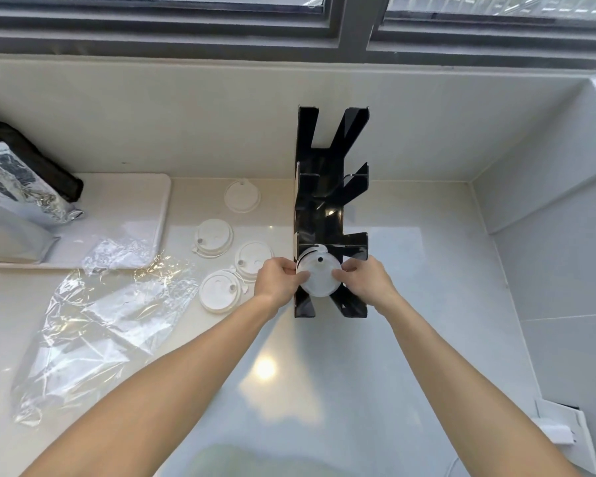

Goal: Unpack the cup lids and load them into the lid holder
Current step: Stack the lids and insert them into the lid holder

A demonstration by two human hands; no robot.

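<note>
Empty plastic wrap [93, 325] lies flat on counter [427, 304], job done. Four loose lids [214, 237] wait beside it. Left hand [278, 282] and right hand [365, 280] pinch one lid [319, 277] from both sides, keeping it level over black lid holder [324, 215] slot.

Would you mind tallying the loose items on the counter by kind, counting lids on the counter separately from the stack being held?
White lids lying on the counter: 4
Lid stacks held in the black lid holder: 1
Clear plastic wrappers: 1
Foil bags: 1
Total: 7
</note>
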